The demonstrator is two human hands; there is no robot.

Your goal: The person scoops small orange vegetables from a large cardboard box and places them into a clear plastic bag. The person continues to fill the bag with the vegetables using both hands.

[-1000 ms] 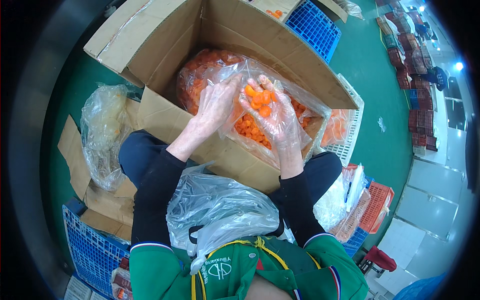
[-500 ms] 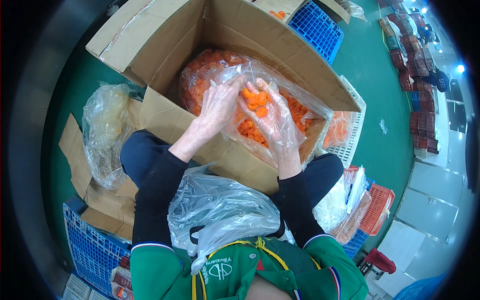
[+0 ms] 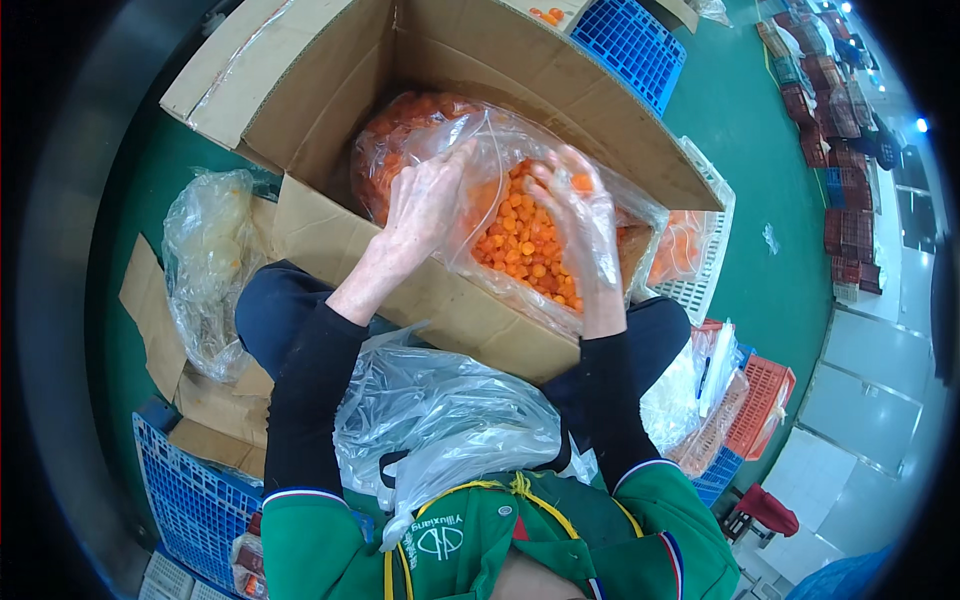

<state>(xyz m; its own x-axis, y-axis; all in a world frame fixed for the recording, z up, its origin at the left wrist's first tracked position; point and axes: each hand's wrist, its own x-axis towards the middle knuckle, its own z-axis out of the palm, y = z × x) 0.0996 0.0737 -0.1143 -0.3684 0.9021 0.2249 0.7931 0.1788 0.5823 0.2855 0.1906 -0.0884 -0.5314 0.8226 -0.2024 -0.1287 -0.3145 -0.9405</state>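
A large cardboard box (image 3: 330, 235) lies before me, holding a clear plastic bag (image 3: 487, 150) full of small, round orange pieces (image 3: 518, 238) that look like candied fruit or sliced carrot. My left hand (image 3: 415, 205) is closed at the left side of the bag's opening, its fingertips on the plastic film. Over the right part of the bag is my right hand (image 3: 578, 215), seemingly in a thin clear glove. Its fingers are curled, and an orange piece (image 3: 582, 182) shows among them; how many more it holds is hidden.
Crumpled clear plastic (image 3: 455, 390) covers my lap. On the left lie a plastic bag (image 3: 207, 260), flattened cardboard (image 3: 150, 310) and a blue crate (image 3: 190, 490). To the right are a white crate (image 3: 712, 255) and a red basket (image 3: 757, 415). A blue crate (image 3: 630, 50) stands behind the box.
My right hand has shifted right and turned from palm up with several orange pieces to curled fingers. My left hand has moved slightly left, and more of the orange pieces in the bag is visible.
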